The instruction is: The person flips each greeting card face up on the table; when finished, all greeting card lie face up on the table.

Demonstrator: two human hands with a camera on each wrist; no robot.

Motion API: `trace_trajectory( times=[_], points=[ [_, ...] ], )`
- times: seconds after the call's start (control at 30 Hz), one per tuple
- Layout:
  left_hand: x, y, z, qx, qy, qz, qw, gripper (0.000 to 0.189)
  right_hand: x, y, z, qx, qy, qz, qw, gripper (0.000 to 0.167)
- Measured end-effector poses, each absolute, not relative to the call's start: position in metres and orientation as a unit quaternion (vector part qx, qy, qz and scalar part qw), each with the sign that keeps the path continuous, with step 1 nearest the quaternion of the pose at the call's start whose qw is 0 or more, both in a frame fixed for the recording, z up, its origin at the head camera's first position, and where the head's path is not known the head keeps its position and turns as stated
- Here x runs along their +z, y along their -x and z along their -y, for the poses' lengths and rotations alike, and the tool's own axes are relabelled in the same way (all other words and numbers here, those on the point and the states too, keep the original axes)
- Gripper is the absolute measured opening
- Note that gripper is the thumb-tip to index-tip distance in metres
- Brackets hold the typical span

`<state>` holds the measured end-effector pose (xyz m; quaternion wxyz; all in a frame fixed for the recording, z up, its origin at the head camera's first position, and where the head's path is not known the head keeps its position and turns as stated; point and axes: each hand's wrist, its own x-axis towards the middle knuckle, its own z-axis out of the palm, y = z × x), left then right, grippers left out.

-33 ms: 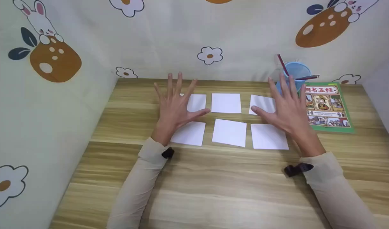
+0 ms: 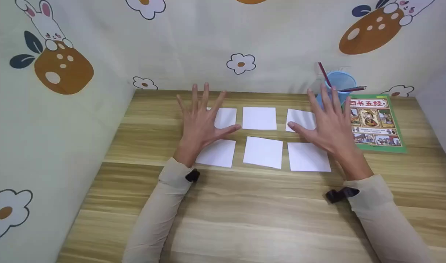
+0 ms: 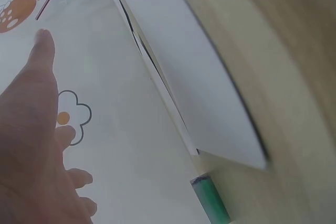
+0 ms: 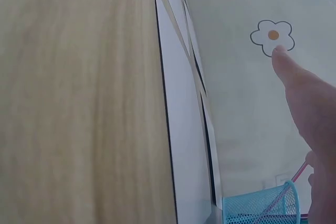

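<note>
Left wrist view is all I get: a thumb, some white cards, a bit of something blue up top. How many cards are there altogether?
Observer: Six white cards, in two rows of three.
Visitor: What lies near that blue holder?
Observer: A green-edged book, to the right of the cards.
Visitor: And how is the right hand held?
Observer: With its fingers spread wide.
</note>
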<state>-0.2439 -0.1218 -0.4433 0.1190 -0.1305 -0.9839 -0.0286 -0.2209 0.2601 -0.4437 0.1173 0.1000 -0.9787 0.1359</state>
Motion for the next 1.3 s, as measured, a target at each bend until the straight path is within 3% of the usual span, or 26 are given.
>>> trace_trajectory(
  times=[0.47, 0.63, 0.8, 0.9, 1.07, 1.3],
  points=[
    [-0.44, 0.234, 0.098, -0.001, 0.152, 0.979, 0.138, 0.115, -0.435, 0.208, -0.266, 0.163, -0.142, 0.972, 0.095, 0.104],
    [-0.435, 0.22, 0.069, -0.023, 0.2, 0.974, 0.104, 0.109, -0.43, 0.195, -0.274, 0.209, -0.182, 0.96, 0.03, 0.093],
    [-0.436, 0.203, 0.034, -0.053, 0.279, 0.958, 0.045, 0.091, -0.43, 0.194, -0.275, 0.229, -0.216, 0.948, -0.056, 0.067],
    [-0.44, 0.198, 0.014, -0.069, 0.329, 0.942, 0.013, 0.081, -0.434, 0.194, -0.274, 0.226, -0.237, 0.941, -0.087, 0.06],
    [-0.443, 0.194, -0.019, -0.085, 0.392, 0.915, -0.041, 0.082, -0.436, 0.19, -0.277, 0.205, -0.249, 0.941, -0.104, 0.077],
    [-0.44, 0.194, -0.046, -0.067, 0.39, 0.913, -0.098, 0.116, -0.433, 0.186, -0.282, 0.185, -0.258, 0.939, -0.13, 0.09]
  ],
)
